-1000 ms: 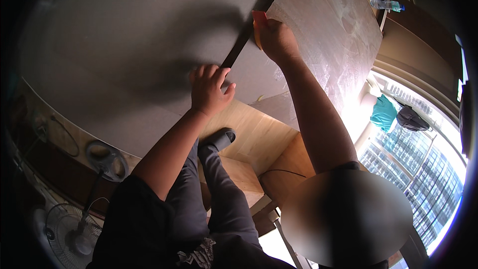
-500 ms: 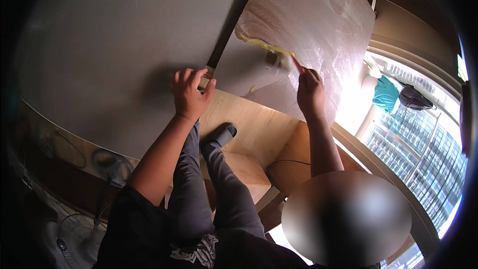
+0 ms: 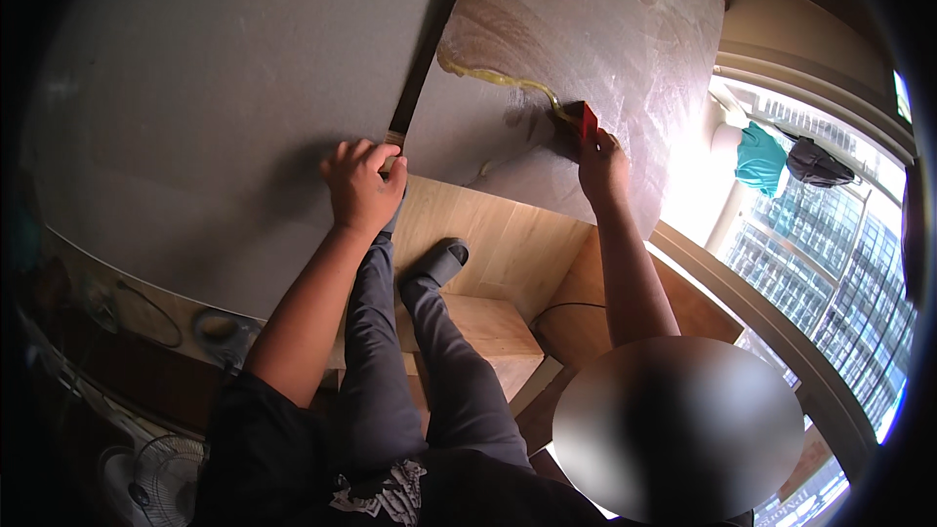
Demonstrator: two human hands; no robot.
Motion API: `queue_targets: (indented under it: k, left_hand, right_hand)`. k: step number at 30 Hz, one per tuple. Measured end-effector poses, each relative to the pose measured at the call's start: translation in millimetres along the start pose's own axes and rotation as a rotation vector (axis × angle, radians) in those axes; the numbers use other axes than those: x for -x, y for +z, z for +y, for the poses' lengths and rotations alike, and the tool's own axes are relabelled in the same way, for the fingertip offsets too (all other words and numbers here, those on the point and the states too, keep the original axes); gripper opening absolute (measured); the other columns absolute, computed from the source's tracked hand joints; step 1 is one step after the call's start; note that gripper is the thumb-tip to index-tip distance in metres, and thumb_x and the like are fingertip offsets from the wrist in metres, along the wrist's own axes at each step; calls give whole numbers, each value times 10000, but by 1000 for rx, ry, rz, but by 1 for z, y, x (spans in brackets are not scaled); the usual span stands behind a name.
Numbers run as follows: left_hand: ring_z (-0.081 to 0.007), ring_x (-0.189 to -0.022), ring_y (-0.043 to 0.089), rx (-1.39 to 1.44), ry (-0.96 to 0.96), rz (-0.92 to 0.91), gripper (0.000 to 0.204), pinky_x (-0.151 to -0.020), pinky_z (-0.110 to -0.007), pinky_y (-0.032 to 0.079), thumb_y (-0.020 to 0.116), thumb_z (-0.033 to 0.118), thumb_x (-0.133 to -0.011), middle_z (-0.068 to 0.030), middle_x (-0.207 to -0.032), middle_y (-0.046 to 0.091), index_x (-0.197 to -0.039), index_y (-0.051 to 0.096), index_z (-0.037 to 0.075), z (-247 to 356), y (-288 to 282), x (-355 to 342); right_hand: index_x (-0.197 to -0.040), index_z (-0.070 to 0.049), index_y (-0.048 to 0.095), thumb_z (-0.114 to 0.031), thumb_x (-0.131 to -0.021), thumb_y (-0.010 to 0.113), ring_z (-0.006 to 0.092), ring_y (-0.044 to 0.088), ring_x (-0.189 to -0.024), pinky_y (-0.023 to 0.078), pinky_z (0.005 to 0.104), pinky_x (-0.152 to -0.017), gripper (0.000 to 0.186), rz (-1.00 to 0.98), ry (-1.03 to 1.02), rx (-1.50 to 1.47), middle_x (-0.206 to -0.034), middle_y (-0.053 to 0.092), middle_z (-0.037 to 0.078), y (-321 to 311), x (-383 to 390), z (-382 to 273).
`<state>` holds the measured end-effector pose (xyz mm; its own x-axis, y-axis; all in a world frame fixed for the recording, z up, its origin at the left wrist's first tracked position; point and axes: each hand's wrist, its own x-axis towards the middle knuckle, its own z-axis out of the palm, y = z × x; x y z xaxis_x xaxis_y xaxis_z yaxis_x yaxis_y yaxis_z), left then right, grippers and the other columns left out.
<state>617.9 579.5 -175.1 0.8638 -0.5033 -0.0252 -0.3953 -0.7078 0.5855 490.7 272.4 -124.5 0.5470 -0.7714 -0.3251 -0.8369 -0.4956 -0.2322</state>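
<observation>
My left hand [image 3: 363, 187] is open, its spread, bent fingertips resting on the edge of a large grey board [image 3: 215, 59] beside a dark gap. My right hand [image 3: 605, 166] grips a red scraper [image 3: 588, 117] over a hazy, streaked grey-brown panel [image 3: 576, 20] to the right of that gap. A yellow strand of paste-like material [image 3: 488, 74] runs across this panel to the scraper, whose working edge is partly lost in shadow. A small light wood piece [image 3: 392, 137] shows by my left fingertips.
Below the boards are a light wooden surface [image 3: 478, 215] and step [image 3: 488, 322], with my slippered foot [image 3: 439, 262]. A fan [image 3: 171, 478] and a cable [image 3: 146, 303] are at lower left. Teal [image 3: 758, 158] and dark bags [image 3: 815, 162] hang by a window [image 3: 849, 273].
My right hand has left the gap and moved down and rightward across the streaked panel, where the yellow strand now shows. The view has shifted; my left hand stays by the gap.
</observation>
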Motion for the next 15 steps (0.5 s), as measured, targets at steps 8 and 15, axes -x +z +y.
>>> queue_targets:
  k: [8, 15]
  left_hand:
    - [-239, -849, 536, 82, 14, 9, 138, -770, -423, 361, 648, 131, -707, 6, -775, 567, -841, 645, 167, -6, 4, 8]
    - [-234, -844, 531, 133, -12, -1, 201, -761, -406, 352, 611, 63, -679, 6, -775, 563, -849, 635, 167, -17, -7, 28]
  right_hand:
    - [-921, -22, 617, -258, -932, 475, 401, 591, -883, 463, 450, -750, 276, -7, -257, -72, -923, 616, 204, 14, -3, -67]
    - [-920, -42, 619, -194, -925, 462, 393, 591, -871, 477, 454, -740, 219, -41, -447, -81, -939, 613, 178, 39, 4, -131]
